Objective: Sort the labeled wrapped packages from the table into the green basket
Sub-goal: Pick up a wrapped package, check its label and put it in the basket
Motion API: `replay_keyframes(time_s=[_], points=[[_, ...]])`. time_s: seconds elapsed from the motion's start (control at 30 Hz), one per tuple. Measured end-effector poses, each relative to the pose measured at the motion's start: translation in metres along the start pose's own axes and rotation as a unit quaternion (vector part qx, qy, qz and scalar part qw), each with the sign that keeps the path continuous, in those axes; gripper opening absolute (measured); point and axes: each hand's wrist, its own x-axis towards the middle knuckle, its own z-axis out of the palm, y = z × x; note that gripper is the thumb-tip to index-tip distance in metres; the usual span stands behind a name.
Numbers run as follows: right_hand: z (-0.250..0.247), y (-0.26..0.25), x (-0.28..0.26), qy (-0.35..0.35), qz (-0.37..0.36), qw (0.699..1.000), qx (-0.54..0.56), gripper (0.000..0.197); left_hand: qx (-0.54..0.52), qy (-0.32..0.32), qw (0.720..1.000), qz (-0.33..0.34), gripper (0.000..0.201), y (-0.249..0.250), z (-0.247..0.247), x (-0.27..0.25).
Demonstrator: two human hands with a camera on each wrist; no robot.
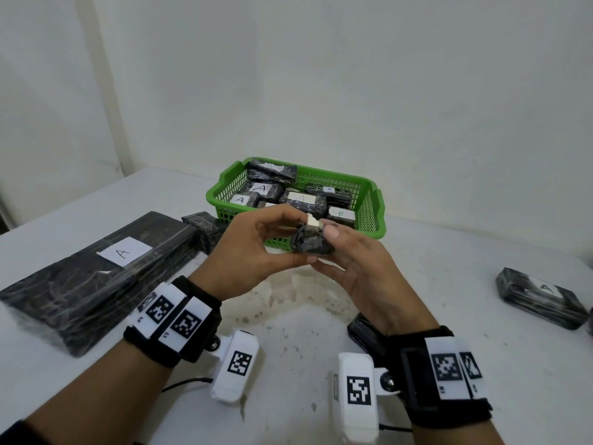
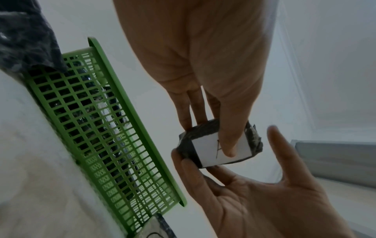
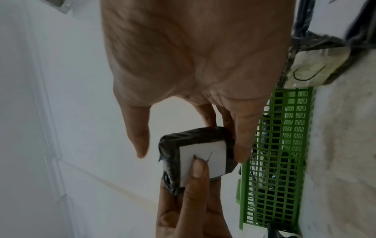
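A small black wrapped package (image 1: 309, 244) with a white label is held in the air just in front of the green basket (image 1: 372, 216). My left hand (image 1: 303, 239) pinches it, thumb pressed on the label (image 2: 205, 149) and fingers behind it. My right hand (image 1: 324, 250) lies under and beside it: its fingers (image 3: 242, 153) touch the package's side, and its thumb (image 3: 140, 149) stands apart from the wrap. The letter on the label (image 3: 211, 154) is partly covered by my left thumb. The basket wall (image 2: 81, 120) is close beside both hands.
The basket holds several wrapped packages, most labelled A and one B (image 1: 341, 214). A large flat package marked A (image 1: 106, 271) lies at the left, with a small one (image 1: 202, 226) by the basket's left corner. Another A package (image 1: 539, 297) lies far right. A dark object (image 1: 362, 332) sits under my right wrist.
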Motion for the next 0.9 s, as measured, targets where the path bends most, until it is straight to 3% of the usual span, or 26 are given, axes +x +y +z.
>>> replay_keyframes(time_s=[0.2, 0.3, 0.4, 0.6, 0.67, 0.77, 0.9], points=[[0.001, 0.003, 0.001, 0.053, -0.017, 0.998, -0.04, 0.041, 0.035, -0.022, 0.999, -0.004, 0.038, 0.002, 0.004, -0.001], [-0.002, 0.001, 0.001, 0.033, -0.003, 0.999, -0.035, 0.055, 0.038, -0.008, 0.999, 0.0, 0.037, 0.002, 0.001, -0.001], [-0.003, 0.0, 0.001, 0.023, 0.002, 0.999, -0.024, 0.054, 0.024, 0.009, 1.0, -0.002, 0.039, 0.001, -0.003, 0.0], [-0.001, 0.005, 0.004, 0.058, -0.006, 0.997, -0.054, 0.081, 0.037, -0.022, 0.999, 0.004, 0.035, -0.002, 0.003, -0.002], [0.001, 0.005, 0.003, 0.069, -0.01, 0.996, -0.061, 0.079, 0.033, -0.039, 0.999, 0.003, 0.038, 0.0, 0.004, -0.002], [-0.001, 0.0, -0.001, 0.083, -0.06, 0.991, -0.087, 0.068, 0.009, -0.066, 0.997, -0.031, 0.057, 0.003, -0.003, -0.001], [-0.005, -0.004, -0.005, 0.037, -0.14, 0.984, -0.101, 0.079, -0.113, -0.053, 0.981, -0.146, 0.064, 0.005, -0.008, 0.001]])
